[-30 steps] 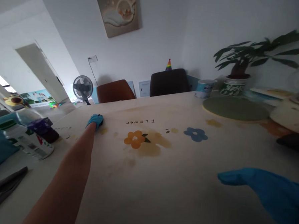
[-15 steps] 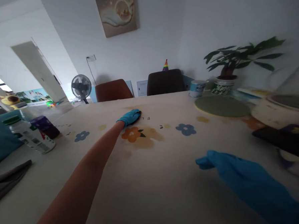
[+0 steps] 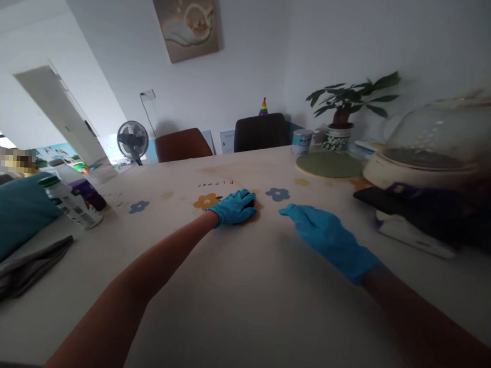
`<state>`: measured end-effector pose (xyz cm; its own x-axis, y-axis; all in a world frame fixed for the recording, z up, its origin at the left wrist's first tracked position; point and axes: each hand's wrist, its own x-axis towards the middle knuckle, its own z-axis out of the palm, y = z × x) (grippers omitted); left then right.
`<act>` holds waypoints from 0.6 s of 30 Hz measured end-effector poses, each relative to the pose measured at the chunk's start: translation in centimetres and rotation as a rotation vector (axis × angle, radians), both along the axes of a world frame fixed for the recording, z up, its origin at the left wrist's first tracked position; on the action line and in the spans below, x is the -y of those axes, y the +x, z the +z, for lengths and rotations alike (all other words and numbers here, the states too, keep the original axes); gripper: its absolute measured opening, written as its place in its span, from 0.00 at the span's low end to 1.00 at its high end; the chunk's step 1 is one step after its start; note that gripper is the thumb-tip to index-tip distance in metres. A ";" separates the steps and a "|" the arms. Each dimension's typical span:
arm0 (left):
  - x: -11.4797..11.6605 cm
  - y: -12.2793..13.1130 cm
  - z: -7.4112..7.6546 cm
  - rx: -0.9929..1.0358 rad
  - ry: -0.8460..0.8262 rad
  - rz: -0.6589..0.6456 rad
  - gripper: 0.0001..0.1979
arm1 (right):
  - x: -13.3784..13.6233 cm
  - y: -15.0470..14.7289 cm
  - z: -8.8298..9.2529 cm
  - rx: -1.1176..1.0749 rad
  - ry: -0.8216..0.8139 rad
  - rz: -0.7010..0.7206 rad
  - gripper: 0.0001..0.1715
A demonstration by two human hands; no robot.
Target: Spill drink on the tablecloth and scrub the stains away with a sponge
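My left hand (image 3: 233, 207), in a blue glove, lies on the pale tablecloth (image 3: 207, 292) with its fingers over a dark pad (image 3: 250, 201). The pad is mostly hidden beneath the palm and fingers, so its exact kind does not show. Brownish wet stain shows beside it, and the printed orange flower (image 3: 206, 201) is just to the left. My right hand (image 3: 323, 232), also gloved in blue, hovers over the cloth further right. Its fingers reach left, loosely bent and open, and hold nothing.
On the left are a white bottle (image 3: 73, 205), a purple box (image 3: 89, 194) and a grey cloth (image 3: 27, 274). To the right stand a glass-lidded appliance (image 3: 432, 144), a dark phone-like slab (image 3: 392, 211), a green round mat (image 3: 329, 165), a tin (image 3: 301, 141) and a potted plant (image 3: 339, 123).
My left hand has slid the dark pad right and nearer, from beside the printed letters onto the stain. My right hand has moved left and farther from me. The view has turned slightly right.
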<state>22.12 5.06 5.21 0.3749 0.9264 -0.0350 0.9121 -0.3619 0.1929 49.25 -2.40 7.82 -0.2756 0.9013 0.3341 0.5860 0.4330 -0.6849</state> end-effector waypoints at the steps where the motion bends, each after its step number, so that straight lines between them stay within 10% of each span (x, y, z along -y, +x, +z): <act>1: 1.0 0.3 0.0 0.002 -0.001 0.008 0.36 | 0.0 0.0 -0.1 0.013 0.012 0.014 0.24; 10: 8.3 1.2 0.1 -0.012 0.075 -0.051 0.28 | -0.8 0.2 -1.3 0.019 0.082 0.137 0.31; 18: 7.8 1.0 0.0 0.021 0.049 0.177 0.28 | -0.9 -0.2 -1.5 0.014 0.051 0.053 0.30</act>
